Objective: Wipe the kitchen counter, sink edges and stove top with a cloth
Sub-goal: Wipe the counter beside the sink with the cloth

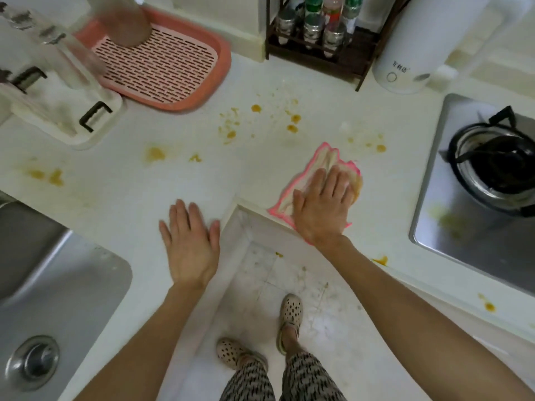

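A cream cloth with a pink edge (324, 162) lies flat on the white L-shaped counter (121, 175), near its inner corner. My right hand (322, 205) presses down on the cloth with fingers spread. My left hand (192, 244) rests flat on the bare counter, fingers apart, holding nothing. Orange-yellow stains (292, 123) dot the counter beyond the cloth and to the left. The steel sink (52, 285) is at the lower left. The steel stove top (463, 215) with a black burner (498, 160) is at the right and carries a yellowish smear.
A pink slotted tray (173, 68) and a white dish rack (58, 111) stand at the back left. A dark spice rack with bottles (318, 33) and a white kettle (405, 62) stand at the back. More stains (489, 306) mark the counter's front right edge. My feet stand on the floor below.
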